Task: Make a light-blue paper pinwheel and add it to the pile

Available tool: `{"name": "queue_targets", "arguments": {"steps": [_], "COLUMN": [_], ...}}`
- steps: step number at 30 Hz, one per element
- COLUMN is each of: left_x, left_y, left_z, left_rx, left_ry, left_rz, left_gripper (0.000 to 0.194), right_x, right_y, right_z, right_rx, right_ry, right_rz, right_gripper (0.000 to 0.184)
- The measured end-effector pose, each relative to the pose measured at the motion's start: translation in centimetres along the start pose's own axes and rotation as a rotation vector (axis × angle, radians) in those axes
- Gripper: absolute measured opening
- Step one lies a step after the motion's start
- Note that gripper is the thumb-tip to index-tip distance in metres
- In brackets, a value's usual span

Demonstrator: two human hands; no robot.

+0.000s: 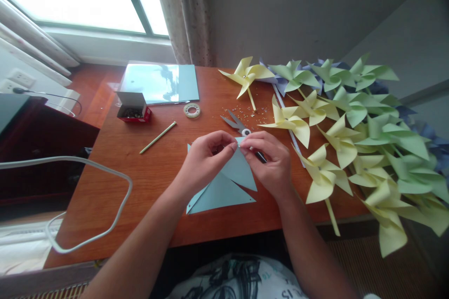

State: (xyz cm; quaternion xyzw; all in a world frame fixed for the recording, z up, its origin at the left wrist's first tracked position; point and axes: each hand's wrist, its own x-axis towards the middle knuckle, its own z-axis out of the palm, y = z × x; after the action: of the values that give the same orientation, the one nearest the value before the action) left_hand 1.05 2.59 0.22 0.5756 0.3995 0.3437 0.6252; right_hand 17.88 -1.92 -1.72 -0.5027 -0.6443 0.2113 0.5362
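Note:
A square of light blue paper [219, 194], slit in from its corners, lies on the table in front of me. Small punched holes show near two of its lower corners. My left hand [212, 154] and my right hand [268, 156] meet fingertip to fingertip at the paper's far corner, both pinched closed on it. Something tiny and pale shows between the fingertips, too small to name. Just beyond my right hand lies a pair of scissors [236, 124] with parted blades; its dark handle is partly hidden under that hand.
Yellow pinwheels [322, 173] and green pinwheels [396, 135] crowd the right side. Paper bits [257, 114] are scattered near the scissors. A tape roll [192, 110], a pale green paper stick [157, 138], an open red box [134, 114] and packaged blue paper [154, 81] lie left. A white cable [129, 187] loops over the left edge.

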Motion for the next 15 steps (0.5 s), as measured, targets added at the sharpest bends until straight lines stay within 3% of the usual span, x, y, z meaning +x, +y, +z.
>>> {"name": "queue_targets", "arguments": {"steps": [8,15], "left_x": [0.03,0.04], "left_y": [0.04,-0.07], "left_z": [0.09,0.03], "left_rx": [-0.015,0.019], "left_ry": [0.01,0.003], "left_rz": [0.009,0.02], "left_gripper": [0.021,0.018], "right_x": [-0.11,-0.22], "right_y": [-0.39,-0.7], "right_z": [-0.09,-0.1], "right_rx": [0.019,0.171], "right_ry": [-0.022,0.017], "right_rz": [0.023,0.31], "right_gripper": [0.017,0.009]}}
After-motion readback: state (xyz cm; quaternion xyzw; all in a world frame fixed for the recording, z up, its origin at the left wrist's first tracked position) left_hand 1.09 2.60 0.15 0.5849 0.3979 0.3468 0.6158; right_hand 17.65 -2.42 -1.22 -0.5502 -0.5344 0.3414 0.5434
